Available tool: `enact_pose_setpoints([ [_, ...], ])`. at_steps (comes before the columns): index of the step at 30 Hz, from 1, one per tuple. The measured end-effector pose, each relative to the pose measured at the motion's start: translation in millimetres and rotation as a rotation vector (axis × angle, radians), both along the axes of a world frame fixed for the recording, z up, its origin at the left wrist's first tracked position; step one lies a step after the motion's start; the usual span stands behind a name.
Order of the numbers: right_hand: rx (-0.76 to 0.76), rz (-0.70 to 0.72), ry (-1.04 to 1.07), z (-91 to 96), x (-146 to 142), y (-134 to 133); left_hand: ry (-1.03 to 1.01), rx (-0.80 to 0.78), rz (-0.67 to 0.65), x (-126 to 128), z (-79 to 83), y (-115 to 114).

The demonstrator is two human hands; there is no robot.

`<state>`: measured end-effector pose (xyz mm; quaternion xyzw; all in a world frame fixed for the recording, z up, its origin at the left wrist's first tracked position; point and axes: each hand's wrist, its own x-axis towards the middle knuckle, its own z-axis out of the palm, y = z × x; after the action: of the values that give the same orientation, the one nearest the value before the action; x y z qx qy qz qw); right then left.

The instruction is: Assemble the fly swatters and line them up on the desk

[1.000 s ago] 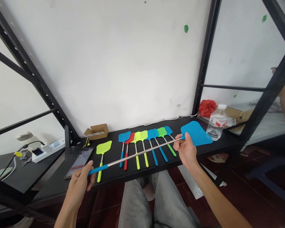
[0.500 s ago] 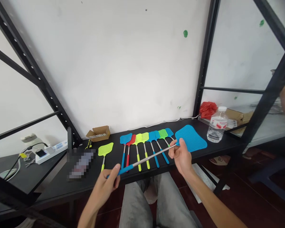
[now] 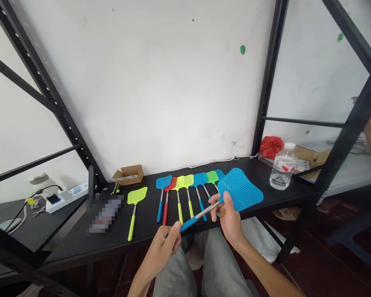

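Head-worn camera looks forward and down at left hand (image 3: pixel 162 253) and right hand (image 3: pixel 230 220).

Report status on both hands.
Left hand on blue grip of fly swatter; right hand on its steel shaft; row of swatters beyond.

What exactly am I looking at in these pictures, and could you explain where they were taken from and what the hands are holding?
These pictures come from one camera worn on a person's head, looking forward and down, so the two bare hands are that person's own. On the black shelf lie a row of colourful plastic fly swatters, a yellow-green fly swatter set apart, a clear water bottle and a small cardboard box. The left hand holds the blue grip of another fly swatter, and the right hand holds its metal shaft near the blue mesh head.
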<state>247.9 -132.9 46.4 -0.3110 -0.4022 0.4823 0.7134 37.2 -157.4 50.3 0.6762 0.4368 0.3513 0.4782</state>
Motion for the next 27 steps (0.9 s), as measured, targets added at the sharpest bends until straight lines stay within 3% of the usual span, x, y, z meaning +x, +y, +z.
enact_pose_setpoints([
  [6,0.012,0.025,-0.026,1.5,2.4,1.3,-0.046,-0.033,-0.007,-0.2,3.2,-1.0],
  [12,-0.087,0.244,-0.117,-0.2,8.6,11.4,-0.067,-0.109,-0.141,2.0,10.5,-5.0],
  [14,-0.099,0.382,-0.24,-1.0,7.5,10.7,-0.082,-0.074,-0.048,-4.3,6.5,2.9],
  [17,-0.092,0.485,-0.375,-2.6,4.5,9.2,-0.058,0.021,0.242,-24.8,-4.5,21.8],
  [21,-0.098,0.47,-0.387,-6.8,1.5,10.5,0.278,0.128,0.593,-56.2,-15.0,39.1],
  [27,-0.103,0.515,-0.404,-12.3,-3.6,9.5,0.732,0.043,0.717,-62.4,-17.6,42.4],
])
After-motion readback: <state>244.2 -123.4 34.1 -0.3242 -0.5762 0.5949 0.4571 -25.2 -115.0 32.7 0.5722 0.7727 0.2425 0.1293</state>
